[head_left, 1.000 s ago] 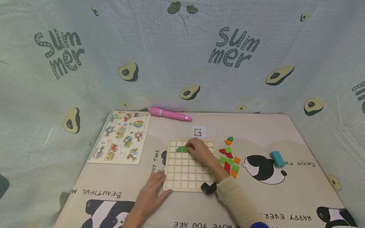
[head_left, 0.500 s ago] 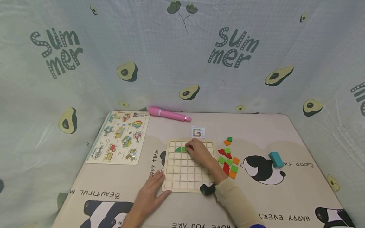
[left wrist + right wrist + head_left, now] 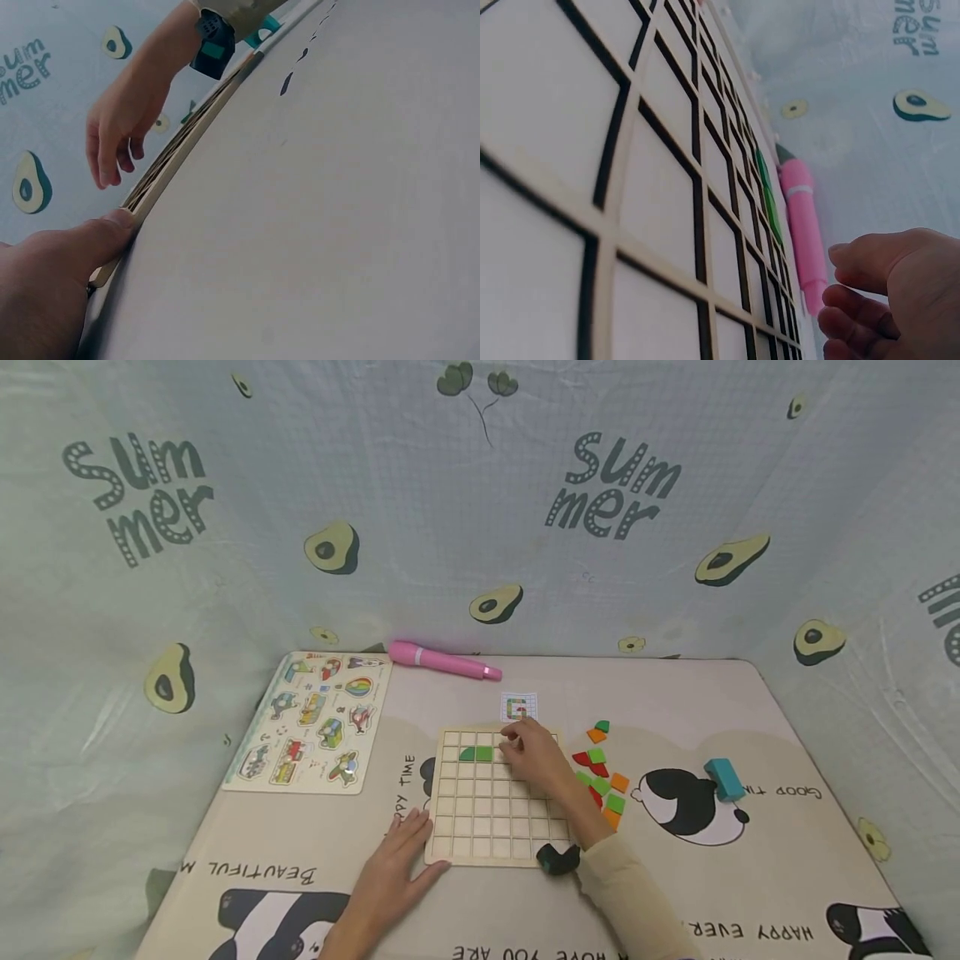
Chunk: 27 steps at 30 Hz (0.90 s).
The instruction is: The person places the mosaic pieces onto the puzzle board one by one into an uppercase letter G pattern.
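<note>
A wooden grid board (image 3: 472, 828) lies in the middle of the table. In one of its upper rows sit a green rounded piece (image 3: 467, 754) and a green square piece (image 3: 483, 753), side by side. My right hand (image 3: 536, 756) hovers over the upper right of the board, its fingers loosely bent; nothing shows between them in the right wrist view. My left hand (image 3: 390, 870) rests at the board's lower left corner, fingers fairly straight along the left side. Its thumb (image 3: 105, 236) touches the front edge. A small pattern card (image 3: 517, 704) lies beyond the board.
Several loose green, red and orange pieces (image 3: 601, 785) lie right of the board, some hidden by the right forearm. A picture puzzle board (image 3: 307, 727) is at the left, a pink microphone-shaped toy (image 3: 450, 662) at the back, and a blue block (image 3: 725, 779) at the right.
My right hand has let go of the green square piece, which stays in the grid, and has moved slightly right and up from it. My left hand keeps its place at the board.
</note>
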Each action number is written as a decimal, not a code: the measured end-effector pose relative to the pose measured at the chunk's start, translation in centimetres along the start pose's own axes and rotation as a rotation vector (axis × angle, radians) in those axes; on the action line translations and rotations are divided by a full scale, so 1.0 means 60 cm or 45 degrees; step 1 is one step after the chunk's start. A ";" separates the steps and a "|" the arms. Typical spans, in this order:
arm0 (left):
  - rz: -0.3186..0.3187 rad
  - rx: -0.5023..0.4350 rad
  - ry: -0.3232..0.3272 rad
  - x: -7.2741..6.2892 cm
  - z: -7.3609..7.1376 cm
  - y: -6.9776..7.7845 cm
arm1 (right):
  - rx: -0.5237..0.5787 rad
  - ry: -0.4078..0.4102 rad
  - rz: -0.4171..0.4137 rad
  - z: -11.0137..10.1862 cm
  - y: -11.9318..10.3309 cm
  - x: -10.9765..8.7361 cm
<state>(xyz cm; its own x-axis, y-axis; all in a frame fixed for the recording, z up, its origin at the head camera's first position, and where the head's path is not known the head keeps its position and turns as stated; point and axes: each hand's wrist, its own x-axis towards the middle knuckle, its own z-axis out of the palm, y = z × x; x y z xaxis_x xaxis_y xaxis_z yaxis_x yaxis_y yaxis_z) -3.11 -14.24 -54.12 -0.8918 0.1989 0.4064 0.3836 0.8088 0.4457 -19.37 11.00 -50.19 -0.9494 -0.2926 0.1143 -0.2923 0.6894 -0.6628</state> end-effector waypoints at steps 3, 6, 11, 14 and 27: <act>-0.012 0.006 -0.010 0.000 0.000 0.001 | 0.013 0.038 0.029 -0.010 0.006 -0.005; -0.022 0.009 -0.017 -0.001 0.000 0.002 | 0.022 0.088 0.059 -0.019 0.015 -0.011; -0.026 0.010 -0.017 -0.001 -0.001 0.003 | 0.013 0.138 0.140 -0.039 0.031 -0.018; -0.019 0.009 -0.010 -0.001 -0.001 0.003 | 0.015 0.139 0.185 -0.055 0.042 -0.022; 0.001 -0.012 0.012 -0.002 0.000 0.000 | -0.032 0.201 0.264 -0.103 0.097 -0.040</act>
<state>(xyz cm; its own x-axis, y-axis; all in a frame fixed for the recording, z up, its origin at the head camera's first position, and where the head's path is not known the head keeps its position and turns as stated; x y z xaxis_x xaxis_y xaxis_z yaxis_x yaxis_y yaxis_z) -2.98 -14.27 -54.15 -0.8892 0.1940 0.4145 0.3864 0.8036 0.4528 -19.51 19.80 -49.76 -0.9949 -0.0373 0.0933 -0.0902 0.7408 -0.6656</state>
